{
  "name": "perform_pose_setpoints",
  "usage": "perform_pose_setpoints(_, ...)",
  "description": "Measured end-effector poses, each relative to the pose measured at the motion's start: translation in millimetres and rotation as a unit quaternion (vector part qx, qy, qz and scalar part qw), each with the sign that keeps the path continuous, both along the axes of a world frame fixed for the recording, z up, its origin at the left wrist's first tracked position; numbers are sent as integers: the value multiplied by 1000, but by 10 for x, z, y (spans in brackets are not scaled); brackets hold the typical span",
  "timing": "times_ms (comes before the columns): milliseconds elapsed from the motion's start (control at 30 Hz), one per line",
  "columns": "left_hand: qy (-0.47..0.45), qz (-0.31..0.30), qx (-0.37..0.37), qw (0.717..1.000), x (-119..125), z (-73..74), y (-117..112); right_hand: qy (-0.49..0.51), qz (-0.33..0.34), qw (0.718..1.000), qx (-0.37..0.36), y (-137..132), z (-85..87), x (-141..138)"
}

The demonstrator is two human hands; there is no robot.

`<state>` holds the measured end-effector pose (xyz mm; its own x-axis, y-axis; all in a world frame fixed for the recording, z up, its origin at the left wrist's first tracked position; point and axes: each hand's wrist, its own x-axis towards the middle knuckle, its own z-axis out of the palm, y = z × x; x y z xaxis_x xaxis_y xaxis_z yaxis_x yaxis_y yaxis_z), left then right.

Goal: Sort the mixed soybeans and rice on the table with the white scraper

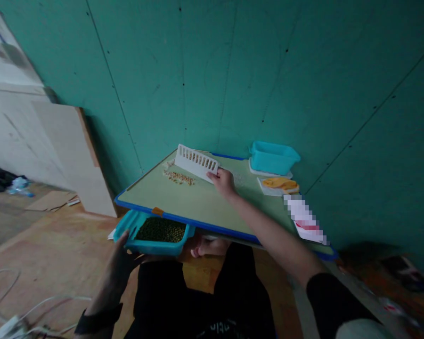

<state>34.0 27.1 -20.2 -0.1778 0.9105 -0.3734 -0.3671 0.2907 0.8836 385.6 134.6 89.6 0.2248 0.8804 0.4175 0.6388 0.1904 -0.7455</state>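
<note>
My right hand (223, 181) grips the near end of a flat white slotted plastic piece (196, 162), which stands on its long edge over the low table (212, 202). Just in front of that piece lies a scatter of pale yellow kernels or beans (180, 178). My left hand (127, 252) is closed on the left end of a turquoise plastic tub (155, 247), held below the table's front edge. Inside the tub are small dark green and yellowish beans (159, 230). The table hides part of the tub's far side.
At the table's right stand another turquoise tub (273, 157), a yellow cloth-like item (279, 182) on a white tray, and a blurred white packet (305, 219). A green wall (215, 70) rises directly behind. A board (74, 155) leans left; white cables (38, 306) cross the floor.
</note>
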Motion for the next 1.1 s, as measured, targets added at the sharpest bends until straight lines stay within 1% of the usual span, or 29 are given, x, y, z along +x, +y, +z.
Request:
perform_pose_setpoints(133, -11, -11, 1, 1000, 50, 81, -24, 19, -10, 999, -27, 94, -46, 94)
perform_pose_setpoints(233, -11, 14, 1, 1000, 68, 109, -61, 38, -14, 999, -21, 164, -61, 92)
perform_pose_setpoints(300, -24, 39, 8, 999, 71, 97, -75, 55, -17, 998, -6, 208, -69, 98)
perform_pose_setpoints(367, -33, 46, 18, 998, 71, 74, -73, 67, -20, 998, 1, 247, -78, 122)
perform_pose_setpoints(533, -17, 63, -7, 998, 75, 12, -12, 75, -31, 997, -8, 326, -115, 232)
perform_pose_setpoints(633, -27, 42, 15, 999, 61, -39, 34, 82, -42, 996, 3, 371, -158, 295)
perform_pose_setpoints(733, -42, 38, -6, 998, 29, -60, 41, 82, -46, 995, 13, 409, -217, 337)
perform_pose_setpoints(767, -42, 42, -12, 998, 18, -52, 29, 83, -44, 996, 15, 419, -235, 346)
perform_pose_setpoints(833, -44, 40, 0, 998, 1, -14, -13, 86, -36, 995, 19, 430, -263, 357)
perform_pose_setpoints(967, -53, 21, 26, 998, -17, 71, -89, 96, -23, 995, 19, 425, -279, 351)
perform_pose_setpoints(1100, -61, 22, 25, 998, -55, 52, -66, 113, 15, 993, 13, 396, -269, 300)
